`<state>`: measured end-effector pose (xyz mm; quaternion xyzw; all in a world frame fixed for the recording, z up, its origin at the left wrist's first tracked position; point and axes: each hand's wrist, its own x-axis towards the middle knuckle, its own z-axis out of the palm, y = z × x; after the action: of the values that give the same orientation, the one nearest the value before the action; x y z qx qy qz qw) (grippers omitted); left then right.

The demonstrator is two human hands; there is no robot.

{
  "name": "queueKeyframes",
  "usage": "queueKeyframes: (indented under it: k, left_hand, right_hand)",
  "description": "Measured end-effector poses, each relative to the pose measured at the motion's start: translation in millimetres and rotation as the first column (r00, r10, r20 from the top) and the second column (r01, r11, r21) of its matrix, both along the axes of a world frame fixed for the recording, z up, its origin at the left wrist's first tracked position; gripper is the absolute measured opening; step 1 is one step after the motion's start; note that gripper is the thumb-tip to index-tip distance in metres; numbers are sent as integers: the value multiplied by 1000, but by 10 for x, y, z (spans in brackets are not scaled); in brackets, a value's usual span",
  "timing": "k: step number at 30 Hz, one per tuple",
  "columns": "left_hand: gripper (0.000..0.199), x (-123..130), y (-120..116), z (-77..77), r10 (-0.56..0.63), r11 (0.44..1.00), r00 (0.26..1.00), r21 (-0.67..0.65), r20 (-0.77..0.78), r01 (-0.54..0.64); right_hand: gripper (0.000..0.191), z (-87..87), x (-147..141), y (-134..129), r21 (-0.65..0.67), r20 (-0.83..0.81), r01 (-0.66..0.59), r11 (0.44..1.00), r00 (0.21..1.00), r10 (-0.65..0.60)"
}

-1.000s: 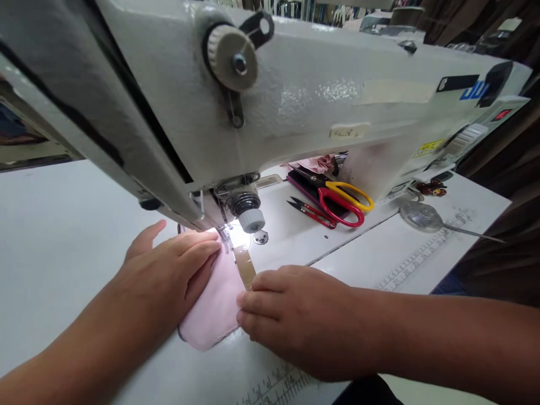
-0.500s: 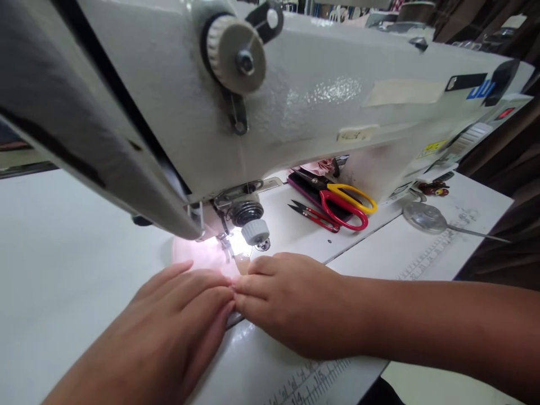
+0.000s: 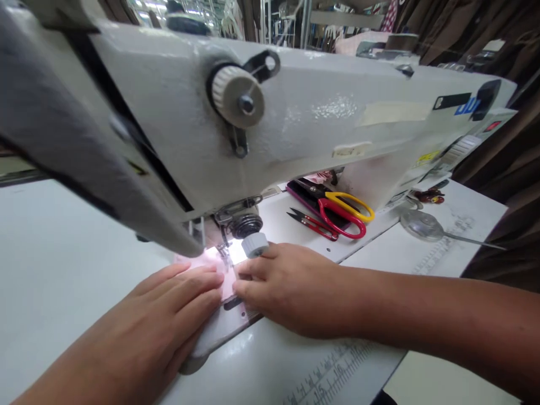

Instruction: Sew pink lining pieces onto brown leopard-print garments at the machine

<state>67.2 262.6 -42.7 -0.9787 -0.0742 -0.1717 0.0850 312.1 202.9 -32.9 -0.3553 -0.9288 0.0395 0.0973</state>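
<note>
A pale pink piece of fabric [image 3: 228, 284] lies under the lit needle area of a white sewing machine [image 3: 295, 118]. My left hand [image 3: 169, 315] rests flat on the fabric's left part, palm down, its fingers extended side by side toward the presser foot. Just right of the needle, my right hand [image 3: 287, 284] touches the fabric's right edge with bent fingertips. Its thumb and index finger are slightly apart, near the grey knob [image 3: 255, 245]. The fabric's far part is hidden behind the machine head.
Scissors with red and yellow handles [image 3: 343, 216] lie on a dark purple case behind my right hand, beside small red snips [image 3: 314, 225]. A spoon-like metal tool [image 3: 426, 226] sits farther right. Ruler markings [image 3: 329, 382] run along the table's front.
My hands have moved apart; their fingertips met before, and a gap now shows fabric and the metal plate. My right hand has shifted toward the knob. The camera view has tilted up.
</note>
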Motion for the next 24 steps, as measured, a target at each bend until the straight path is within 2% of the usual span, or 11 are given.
queueKeyframes:
  k: [3,7,12,15,19,24]
  left_hand:
    - [33,-24,-18,16,-6,1000,1000,-30,-24,5]
    - [35,-22,-72,41,-25,999,999,-23,-22,24]
    - [33,21,-123,49,11,998,1000,-68,21,-10]
    - [33,10,-78,7,18,999,1000,-48,-5,-18]
    - [36,-42,42,-38,-32,999,999,22,-26,33]
    - [35,-33,125,7,-4,1000,999,15,41,4]
  right_hand:
    - [17,27,37,-4,13,20,20,1000,1000,-20]
    - [23,67,30,-32,-4,51,-12,1000,999,12]
    - [25,121,11,-24,-27,85,-37,999,996,39]
    - [25,146,17,5,-48,95,-51,998,994,55]
    - [22,151,36,54,-43,104,-56,998,993,60]
    - [18,64,52,129,19,55,-53,998,997,52]
